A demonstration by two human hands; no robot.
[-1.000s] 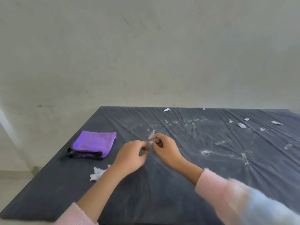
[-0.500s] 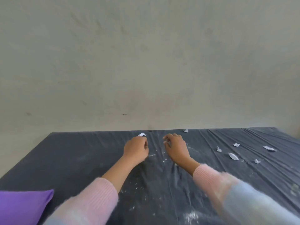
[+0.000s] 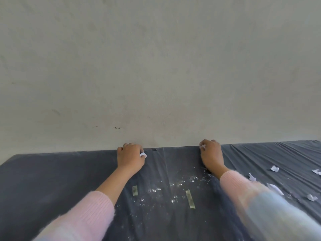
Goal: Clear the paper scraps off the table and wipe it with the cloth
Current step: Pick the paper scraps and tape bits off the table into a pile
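**Both grips at the counter's far edge, each pinching paper**

The pale plaster wall (image 3: 156,66) is filling the whole upper part of the view. Below it, the counter (image 3: 52,180) is lying under a dark, creased cover, and its far edge is running along the foot of the wall. My pink sleeves (image 3: 83,216) are lying across the cover towards that edge (the right one is blurred).

My left grip (image 3: 131,158) is resting at the far edge, a little left of centre, with its fingers curled in. My right grip (image 3: 211,156) is resting at the same edge further right, well apart from the left, with its fingers curled over the rim.

Loose paper scraps (image 3: 275,188) are lying scattered on the cover to the right of my right forearm. Two greenish strips (image 3: 190,199) are lying flat between my forearms, with white specks (image 3: 173,185) dusted around them.

Smallest of all, my left grip is pinching a white scrap (image 3: 143,155), which is poking out on its thumb side. My right grip is pinching a small white piece (image 3: 202,146) at its fingertips.
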